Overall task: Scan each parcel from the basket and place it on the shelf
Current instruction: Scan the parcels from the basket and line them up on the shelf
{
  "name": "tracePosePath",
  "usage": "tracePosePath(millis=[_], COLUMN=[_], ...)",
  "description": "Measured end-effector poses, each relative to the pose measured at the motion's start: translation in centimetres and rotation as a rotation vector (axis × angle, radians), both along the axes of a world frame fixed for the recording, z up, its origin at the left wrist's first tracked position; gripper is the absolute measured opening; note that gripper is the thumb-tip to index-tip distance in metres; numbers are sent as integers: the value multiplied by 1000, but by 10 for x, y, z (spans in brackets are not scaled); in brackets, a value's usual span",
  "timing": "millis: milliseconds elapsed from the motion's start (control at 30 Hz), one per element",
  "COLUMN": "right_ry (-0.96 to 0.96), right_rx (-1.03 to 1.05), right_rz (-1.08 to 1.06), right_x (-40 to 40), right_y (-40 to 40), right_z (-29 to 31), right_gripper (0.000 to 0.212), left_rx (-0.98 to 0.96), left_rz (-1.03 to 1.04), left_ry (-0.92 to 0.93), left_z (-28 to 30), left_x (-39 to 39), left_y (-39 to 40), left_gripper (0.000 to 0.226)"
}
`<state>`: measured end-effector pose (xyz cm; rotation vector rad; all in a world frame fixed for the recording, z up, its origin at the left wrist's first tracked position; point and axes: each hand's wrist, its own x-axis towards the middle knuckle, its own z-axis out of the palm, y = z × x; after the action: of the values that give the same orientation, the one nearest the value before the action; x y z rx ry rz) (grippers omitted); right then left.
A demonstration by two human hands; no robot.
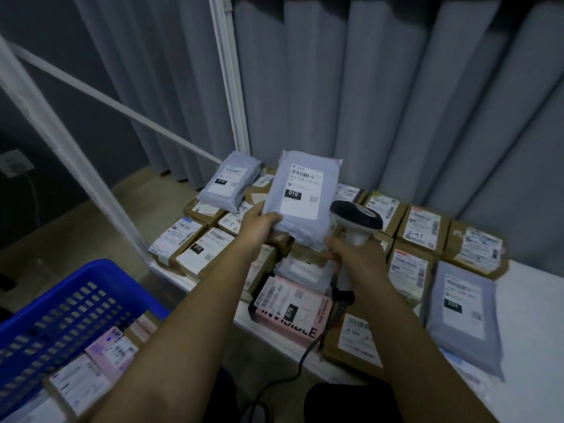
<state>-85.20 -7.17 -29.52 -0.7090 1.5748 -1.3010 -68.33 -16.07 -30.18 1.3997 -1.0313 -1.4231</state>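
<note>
My left hand (259,227) grips the lower left corner of a grey poly-bag parcel (302,193) and holds it up above the shelf, its white label marked 010 facing me. My right hand (351,251) grips the handle of a white barcode scanner (357,221); the scanner's black head sits just right of the parcel's lower edge. The blue basket (61,300) stands at the lower left with several labelled parcels (91,367) inside. The white shelf (531,315) below my hands carries many parcels.
Brown boxes (424,227), a pink box (293,309) and grey bags (464,315) (229,181) cover most of the shelf. The scanner's black cable (299,361) hangs over the front edge. White frame posts (232,71) rise on the left, with grey curtains (396,87) behind.
</note>
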Motion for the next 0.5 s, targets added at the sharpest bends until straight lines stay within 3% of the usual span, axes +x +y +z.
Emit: tracePosePath(millis=[100, 167, 300, 500], right_ry=[-39, -25, -30, 48], right_rx=[-26, -18, 28, 39], right_rz=[-12, -16, 8, 163], right_x=[-7, -10, -7, 23], right_y=[-4, -10, -16, -14], right_z=[7, 7, 6, 11], right_gripper=[15, 15, 20, 16], left_rx=[-23, -52, -122, -137], left_rz=[39, 102, 195, 77], left_ry=[-31, -165, -356, -431], left_z=[3, 2, -7, -14], left_x=[-12, -12, 1, 47], left_y=[-37, -50, -47, -1], left_gripper=[59, 70, 59, 47])
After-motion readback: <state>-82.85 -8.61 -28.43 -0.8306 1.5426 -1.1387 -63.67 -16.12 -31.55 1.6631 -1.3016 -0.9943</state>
